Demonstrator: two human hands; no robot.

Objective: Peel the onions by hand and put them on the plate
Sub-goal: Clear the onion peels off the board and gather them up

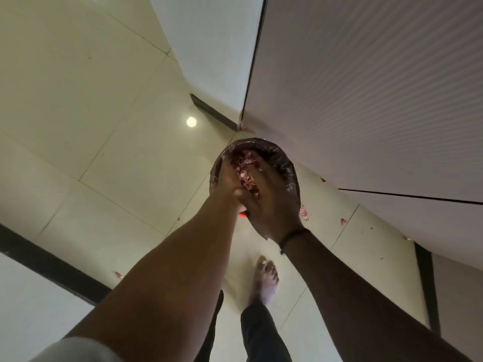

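I am looking down at the floor. My left hand (226, 180) and my right hand (271, 202) are cupped together around a heap of purple onion peels (245, 171), which is pressed between the palms. Both hands are over the mouth of a small bin lined with a dark plastic bag (286, 158), with the fingertips reaching inside its rim. A black band circles my right wrist. No whole onion and no plate is in view.
The bin stands on pale floor tiles at the corner of white cabinet panels (366, 100). Loose peel scraps lie on the floor to the right of the bin (303, 212), further right (343, 221) and at the lower left (119, 275). My bare foot (264, 278) is behind the bin.
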